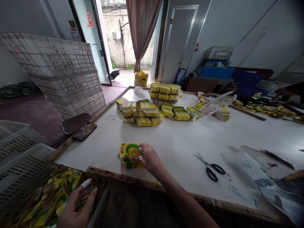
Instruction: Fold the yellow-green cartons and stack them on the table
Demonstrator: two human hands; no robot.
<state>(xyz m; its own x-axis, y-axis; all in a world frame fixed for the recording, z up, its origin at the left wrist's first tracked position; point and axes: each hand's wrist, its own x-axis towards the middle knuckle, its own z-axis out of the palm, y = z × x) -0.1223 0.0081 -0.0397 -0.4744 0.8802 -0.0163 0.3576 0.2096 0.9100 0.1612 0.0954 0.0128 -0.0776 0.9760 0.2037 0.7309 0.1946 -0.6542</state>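
Observation:
My right hand (149, 158) rests on the white table (180, 142) near its front edge, fingers pressed against the right side of a small stack of yellow and green packets (129, 155). My left hand (77, 205) is lower left, fingers spread flat over loose yellow and green packets (45, 202) in a crate below the table edge. One fingertip of the left hand has white tape on it.
Several bundled packet stacks (147, 112) sit mid-table, taller ones (165, 91) behind. Black scissors (210, 167) and clear plastic bags (256, 172) lie right. Two phones (79, 126) rest at the left edge. White crates (61, 69) stand left; an open doorway (128, 41) is beyond.

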